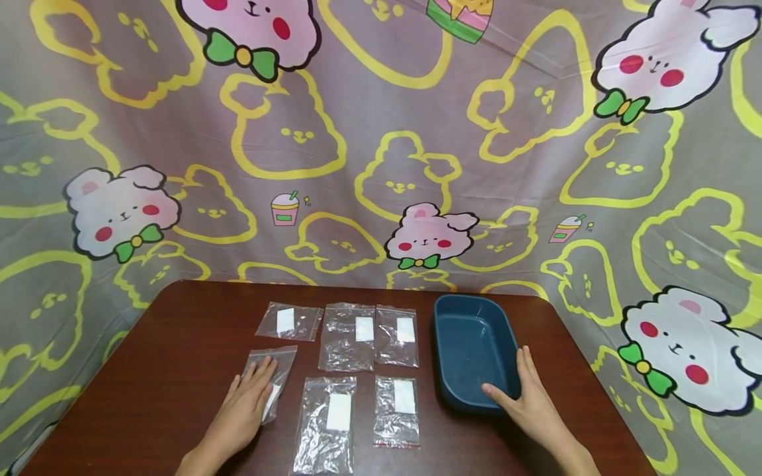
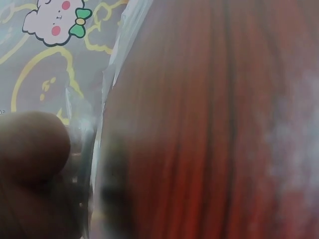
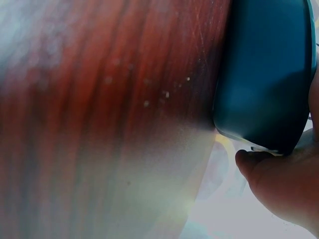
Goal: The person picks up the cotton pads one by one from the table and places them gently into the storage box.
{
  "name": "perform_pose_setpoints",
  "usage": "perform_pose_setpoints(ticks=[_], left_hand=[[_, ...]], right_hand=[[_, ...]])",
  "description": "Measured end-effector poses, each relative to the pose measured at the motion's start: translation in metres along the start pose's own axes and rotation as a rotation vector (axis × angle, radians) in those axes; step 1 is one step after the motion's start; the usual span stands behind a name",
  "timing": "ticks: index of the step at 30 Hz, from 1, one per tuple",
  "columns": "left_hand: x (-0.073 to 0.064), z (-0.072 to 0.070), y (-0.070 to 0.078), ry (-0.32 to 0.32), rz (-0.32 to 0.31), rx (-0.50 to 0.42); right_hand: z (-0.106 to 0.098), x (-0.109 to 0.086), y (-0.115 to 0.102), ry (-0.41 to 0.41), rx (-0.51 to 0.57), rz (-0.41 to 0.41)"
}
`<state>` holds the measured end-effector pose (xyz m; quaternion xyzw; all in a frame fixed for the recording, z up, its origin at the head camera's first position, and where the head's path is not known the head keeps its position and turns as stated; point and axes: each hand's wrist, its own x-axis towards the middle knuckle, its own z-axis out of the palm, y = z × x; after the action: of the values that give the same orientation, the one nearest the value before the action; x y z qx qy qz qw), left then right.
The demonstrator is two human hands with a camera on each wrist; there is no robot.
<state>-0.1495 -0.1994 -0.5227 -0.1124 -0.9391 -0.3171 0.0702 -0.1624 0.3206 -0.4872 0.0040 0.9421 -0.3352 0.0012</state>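
On the left of the brown table (image 1: 149, 370), the left hand (image 1: 243, 404) rests, fingers nearly straight, on a clear bag (image 1: 286, 359) bearing a white rectangle. Five similar bags (image 1: 348, 354) lie beyond it and rightward. At right, the right hand (image 1: 534, 402) grips the blue basin (image 1: 476, 347) by its near right corner, thumb over the rim.

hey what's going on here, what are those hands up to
A person's left hand rests on a clear zip-top bag at the left of the group on the brown table. Their right hand holds the near right corner of a dark blue bin, which looks empty. Five more zip-top bags, each showing a white rectangle, lie flat between the hands and beyond them.
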Motion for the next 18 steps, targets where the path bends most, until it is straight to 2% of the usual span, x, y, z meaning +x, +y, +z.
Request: perform_pose_setpoints(ticks=[18], left_hand=[[0.0, -0.018, 0.012, 0.044, 0.022, 0.044]], right_hand=[[-0.001, 0.0, 0.0, -0.004, 0.026, 0.003]])
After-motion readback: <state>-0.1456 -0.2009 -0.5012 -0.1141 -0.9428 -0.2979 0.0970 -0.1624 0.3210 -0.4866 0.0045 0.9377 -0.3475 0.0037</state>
